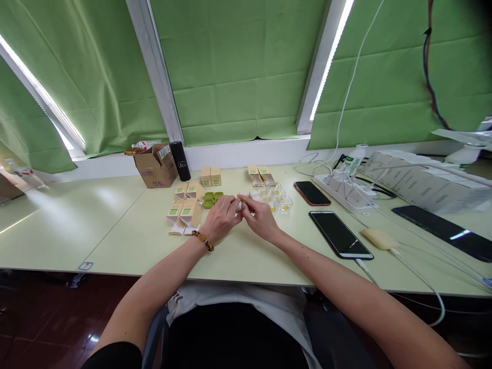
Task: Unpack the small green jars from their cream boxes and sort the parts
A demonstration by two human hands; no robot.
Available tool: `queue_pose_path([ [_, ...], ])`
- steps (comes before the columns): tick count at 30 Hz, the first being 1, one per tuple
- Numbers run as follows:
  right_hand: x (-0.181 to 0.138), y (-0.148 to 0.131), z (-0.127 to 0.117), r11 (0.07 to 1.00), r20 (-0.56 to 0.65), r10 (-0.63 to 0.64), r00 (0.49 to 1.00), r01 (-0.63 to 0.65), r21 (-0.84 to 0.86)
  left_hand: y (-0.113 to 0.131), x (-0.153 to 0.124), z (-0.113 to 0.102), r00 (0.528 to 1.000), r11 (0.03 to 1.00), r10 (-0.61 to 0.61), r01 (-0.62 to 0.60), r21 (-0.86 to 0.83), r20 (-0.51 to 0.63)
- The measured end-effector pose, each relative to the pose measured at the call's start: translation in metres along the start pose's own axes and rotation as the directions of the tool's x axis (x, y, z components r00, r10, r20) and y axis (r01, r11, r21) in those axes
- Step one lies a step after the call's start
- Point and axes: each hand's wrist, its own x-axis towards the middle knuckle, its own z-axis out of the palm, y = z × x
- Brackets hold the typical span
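My left hand (222,218) and my right hand (260,219) meet over the middle of the table. Between their fingertips is a small white piece (239,206), mostly covered by the fingers, so its kind cannot be made out. The fingers of both hands are closed around it. Just left of my left hand sit several small green square containers (208,201). Beyond my right hand stand several clear plastic cups (275,197) with yellow spots inside. To the left, several small beige cartons (191,212) stand with their flaps open.
More cartons (211,176) stand farther back. A brown cardboard box (156,166) and a black cylinder (180,161) are at the back left. On the right lie phones (340,233), a power strip (346,193), cables and a row of white boxes (418,182).
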Motion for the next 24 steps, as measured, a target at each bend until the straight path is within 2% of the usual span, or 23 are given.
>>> queue_pose_path([
  [7,0.002,-0.003,0.001,0.997,0.039,0.076,0.996,-0.078,0.030,-0.001,0.002,0.001,1.000,0.999,-0.012,0.012,0.029,-0.012],
  [11,0.005,-0.004,0.001,0.993,0.051,0.087,0.995,-0.091,0.074,0.000,0.003,0.001,0.999,0.998,-0.053,0.053,0.026,-0.006],
  [14,0.006,-0.004,-0.002,0.988,0.067,0.085,0.994,-0.093,0.125,-0.002,0.002,0.002,0.997,0.998,-0.063,0.063,0.000,-0.042],
  [19,0.007,0.002,-0.014,0.994,0.184,-0.060,0.981,0.041,0.100,-0.012,-0.006,0.003,0.985,0.976,-0.164,0.154,-0.151,-0.054],
  [21,0.007,0.004,-0.017,0.993,0.195,-0.115,0.974,0.110,0.037,-0.015,-0.007,0.003,0.977,0.958,-0.207,0.193,-0.211,-0.048],
  [24,0.008,0.006,-0.021,0.982,0.174,-0.138,0.975,0.157,-0.101,-0.017,-0.006,0.001,0.978,0.948,-0.205,0.189,-0.255,-0.037],
])
